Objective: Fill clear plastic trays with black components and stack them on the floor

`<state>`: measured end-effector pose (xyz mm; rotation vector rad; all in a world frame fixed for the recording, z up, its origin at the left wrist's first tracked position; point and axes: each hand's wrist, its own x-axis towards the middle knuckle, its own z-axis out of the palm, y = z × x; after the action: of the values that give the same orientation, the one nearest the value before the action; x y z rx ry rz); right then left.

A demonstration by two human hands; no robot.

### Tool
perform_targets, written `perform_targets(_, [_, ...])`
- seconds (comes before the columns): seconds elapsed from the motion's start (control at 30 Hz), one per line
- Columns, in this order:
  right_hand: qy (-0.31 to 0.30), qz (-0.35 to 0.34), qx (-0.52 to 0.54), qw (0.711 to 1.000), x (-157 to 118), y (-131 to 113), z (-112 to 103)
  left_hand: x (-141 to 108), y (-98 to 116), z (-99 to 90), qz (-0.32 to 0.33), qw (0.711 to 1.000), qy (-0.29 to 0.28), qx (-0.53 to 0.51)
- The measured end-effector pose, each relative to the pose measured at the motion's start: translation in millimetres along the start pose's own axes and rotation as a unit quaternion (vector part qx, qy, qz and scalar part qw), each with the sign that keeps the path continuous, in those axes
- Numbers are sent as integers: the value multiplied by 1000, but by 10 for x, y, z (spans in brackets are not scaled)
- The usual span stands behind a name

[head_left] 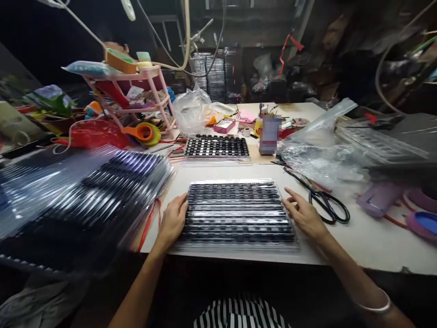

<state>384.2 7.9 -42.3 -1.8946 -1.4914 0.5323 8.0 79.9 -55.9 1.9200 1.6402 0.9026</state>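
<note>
Touching the tray's (235, 212) edge, right hand (303, 216) nearly crowds scissors (311, 188).

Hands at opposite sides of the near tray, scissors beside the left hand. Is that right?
No: the head view shows the scissors beside the right hand, not the left hand. The hands are at opposite sides of the near tray.

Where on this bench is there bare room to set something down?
The widest bare patch of the white tabletop lies front right, between the black scissors, the right forearm and the purple roll. A narrow strip runs between the clear-topped tray and the black grid behind it. The left is crowded with trays, the back right with clear plastic.
</note>
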Motion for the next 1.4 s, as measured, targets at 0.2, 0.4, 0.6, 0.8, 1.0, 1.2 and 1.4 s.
perform_targets(0.2, [-34, -98, -260, 960, 19, -214, 169, -54, 149, 100, 20, 983, -35, 179])
perform_targets(0.4, [-69, -148, -349, 923, 150, -347, 317, -55, 204, 127, 49, 951, -52, 302])
perform_targets(0.6, [-92, -184, -260, 943, 209, -237, 248, -87, 35, 37, 94, 980, -69, 161])
perform_targets(0.8, [-54, -191, -144, 970, -181, -84, 222, -490, -74, -100, 92, 992, -27, 77])
perform_targets(1.0, [-130, -237, -68, 960, -726, 209, -222, -886, -209, -533, 138, 969, -180, 95])
perform_targets(1.2, [-197, -336, -215, 896, -944, 347, -422, -1043, -288, -415, 236, 940, -122, 212])
perform_targets(1.4, [-69, -407, -123, 903, -824, 382, -314, -934, -218, -339, 238, 963, -17, 128])
